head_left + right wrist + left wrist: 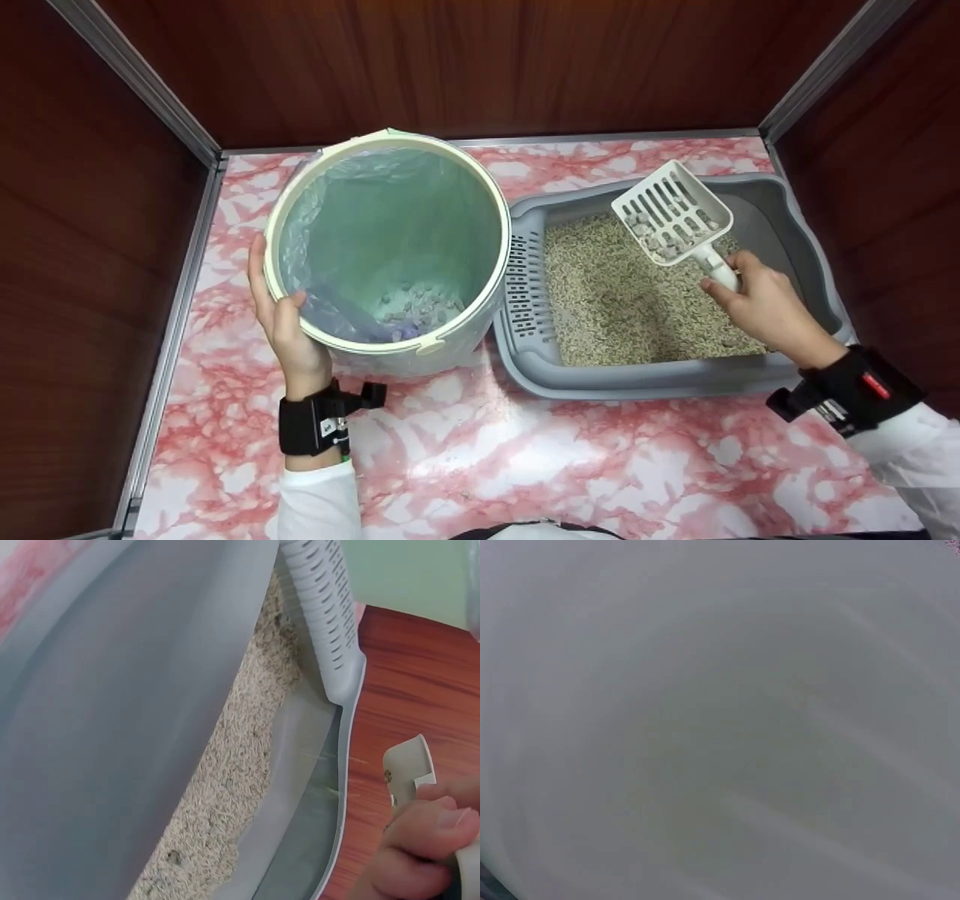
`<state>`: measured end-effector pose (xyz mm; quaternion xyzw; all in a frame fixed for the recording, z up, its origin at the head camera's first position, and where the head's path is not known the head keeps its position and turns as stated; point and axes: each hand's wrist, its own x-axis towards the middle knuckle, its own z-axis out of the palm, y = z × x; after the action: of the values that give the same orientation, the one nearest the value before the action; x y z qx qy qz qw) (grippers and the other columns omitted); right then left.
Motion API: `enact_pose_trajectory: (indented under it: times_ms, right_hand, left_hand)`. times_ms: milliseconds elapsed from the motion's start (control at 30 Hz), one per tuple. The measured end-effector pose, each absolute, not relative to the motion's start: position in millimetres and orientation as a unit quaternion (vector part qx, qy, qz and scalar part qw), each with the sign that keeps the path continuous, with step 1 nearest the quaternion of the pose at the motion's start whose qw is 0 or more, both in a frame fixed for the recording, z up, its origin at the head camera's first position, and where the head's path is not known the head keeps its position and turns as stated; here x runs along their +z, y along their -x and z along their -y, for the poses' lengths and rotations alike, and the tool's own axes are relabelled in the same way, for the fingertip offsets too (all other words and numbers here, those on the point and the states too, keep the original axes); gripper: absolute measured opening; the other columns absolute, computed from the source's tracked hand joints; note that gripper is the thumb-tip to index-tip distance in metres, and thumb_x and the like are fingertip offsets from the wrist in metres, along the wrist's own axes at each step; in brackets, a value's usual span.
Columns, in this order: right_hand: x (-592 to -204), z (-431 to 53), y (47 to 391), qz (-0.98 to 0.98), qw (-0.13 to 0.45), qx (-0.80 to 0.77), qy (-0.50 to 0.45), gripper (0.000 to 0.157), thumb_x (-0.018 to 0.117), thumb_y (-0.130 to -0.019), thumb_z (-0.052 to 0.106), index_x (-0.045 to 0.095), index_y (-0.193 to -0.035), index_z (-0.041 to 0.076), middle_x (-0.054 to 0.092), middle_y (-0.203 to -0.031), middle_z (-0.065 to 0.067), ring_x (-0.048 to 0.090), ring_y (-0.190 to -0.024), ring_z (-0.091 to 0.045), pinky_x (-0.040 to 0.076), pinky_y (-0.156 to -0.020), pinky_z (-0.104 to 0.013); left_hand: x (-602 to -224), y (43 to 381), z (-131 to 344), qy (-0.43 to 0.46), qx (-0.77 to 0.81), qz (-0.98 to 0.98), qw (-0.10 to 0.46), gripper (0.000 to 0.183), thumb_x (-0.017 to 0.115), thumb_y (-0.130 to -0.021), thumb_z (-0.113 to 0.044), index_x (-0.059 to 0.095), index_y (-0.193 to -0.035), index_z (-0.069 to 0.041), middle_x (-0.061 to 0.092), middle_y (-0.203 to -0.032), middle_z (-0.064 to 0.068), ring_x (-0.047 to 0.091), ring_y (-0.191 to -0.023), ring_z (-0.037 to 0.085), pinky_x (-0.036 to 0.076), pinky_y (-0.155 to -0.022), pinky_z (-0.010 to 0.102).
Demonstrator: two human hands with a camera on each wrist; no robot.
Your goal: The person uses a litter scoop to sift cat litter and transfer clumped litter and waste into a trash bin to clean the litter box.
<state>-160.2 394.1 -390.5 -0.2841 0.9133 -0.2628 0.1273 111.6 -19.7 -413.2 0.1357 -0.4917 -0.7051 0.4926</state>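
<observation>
My left hand (296,341) grips the rim of a round, pale green trash bin (405,217), its thumb over the edge and its fingers along the outside. A clear plastic bag lines the bin, and greyish clumps (424,306) lie at its bottom. In my right hand (769,307) is the handle of a white slotted litter scoop (671,212), which carries small grey clumps (660,241). The scoop is above a grey litter box (615,379) filled partly with beige pellet litter (622,300). A pale blurred surface fills the left wrist view.
Bin and litter box stand side by side on a pink-and-white marbled tabletop (525,457). Dark wood-grain panels (487,71) with metal edging enclose the back and sides. The box's perforated ledge (525,285) faces the bin.
</observation>
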Motion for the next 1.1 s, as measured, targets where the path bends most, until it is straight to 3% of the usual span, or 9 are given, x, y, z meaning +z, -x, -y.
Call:
enact_pose_trajectory:
  times_ms: [167,300,367,633,800,1000,1100]
  right_hand:
    - [-389,-393,161,-0.88,0.228,-0.331,0.255,0.034,0.052,-0.096,0.028,0.043,-0.105,-0.003,0.049,-0.071,-0.004,0.044,-0.052,-0.006,0.039,-0.042,-0.024]
    - [-386,-391,160,-0.809,0.325,-0.44,0.216,0.03,0.047,-0.098,0.029,0.037,-0.102,0.0,0.039,-0.065,0.004,0.033,-0.048,-0.003,0.025,-0.038,-0.026]
    - [-385,-391,160,-0.781,0.347,-0.475,0.21,0.028,0.046,-0.099,0.029,0.038,-0.099,0.001,0.036,-0.062,0.006,0.03,-0.048,-0.003,0.019,-0.04,-0.031]
    - [-383,-395,161,-0.768,0.345,-0.498,0.208,0.028,0.047,-0.098,0.031,0.056,-0.099,0.005,0.04,-0.061,0.008,0.032,-0.048,-0.003,0.015,-0.043,-0.037]
    - [-380,-398,163,-0.788,0.332,-0.466,0.226,0.03,0.045,-0.099,0.034,0.056,-0.102,0.005,0.04,-0.06,0.008,0.032,-0.047,-0.002,0.022,-0.037,-0.032]
    - [-374,-398,163,-0.801,0.314,-0.461,0.22,0.026,0.047,-0.098,0.031,0.055,-0.1,0.006,0.04,-0.057,0.007,0.031,-0.044,-0.003,0.018,-0.038,-0.037]
    - [-369,-396,164,-0.817,0.298,-0.44,0.226,0.023,0.047,-0.098,0.029,0.054,-0.097,0.007,0.041,-0.057,0.007,0.033,-0.044,-0.003,0.022,-0.036,-0.034]
  left_hand:
    - [-413,-112,19,-0.137,-0.706,0.489,0.494,0.08,0.024,-0.071,0.01,0.027,-0.148,-0.009,0.029,-0.151,0.006,0.033,-0.136,0.028,0.038,-0.102,0.047]
    - [-414,-112,19,-0.138,-0.704,0.491,0.493,0.079,0.024,-0.071,0.01,0.026,-0.148,-0.009,0.029,-0.151,0.005,0.033,-0.136,0.028,0.038,-0.102,0.048]
    - [-414,-112,19,-0.138,-0.704,0.491,0.493,0.079,0.024,-0.071,0.01,0.026,-0.148,-0.008,0.029,-0.151,0.005,0.033,-0.136,0.028,0.038,-0.102,0.048]
    - [-414,-112,19,-0.132,-0.703,0.494,0.493,0.078,0.024,-0.072,0.009,0.025,-0.148,-0.007,0.029,-0.151,0.006,0.033,-0.137,0.028,0.038,-0.102,0.048]
    - [-415,-113,19,-0.131,-0.7,0.497,0.496,0.079,0.025,-0.072,0.009,0.028,-0.148,-0.01,0.031,-0.151,0.005,0.033,-0.136,0.028,0.039,-0.102,0.046]
    - [-414,-112,19,-0.136,-0.701,0.496,0.494,0.08,0.024,-0.07,0.009,0.028,-0.148,-0.01,0.029,-0.152,0.004,0.032,-0.137,0.026,0.034,-0.104,0.05]
    - [-413,-112,19,-0.137,-0.706,0.491,0.492,0.08,0.024,-0.071,0.009,0.028,-0.148,-0.011,0.029,-0.152,0.004,0.032,-0.137,0.026,0.034,-0.105,0.05]
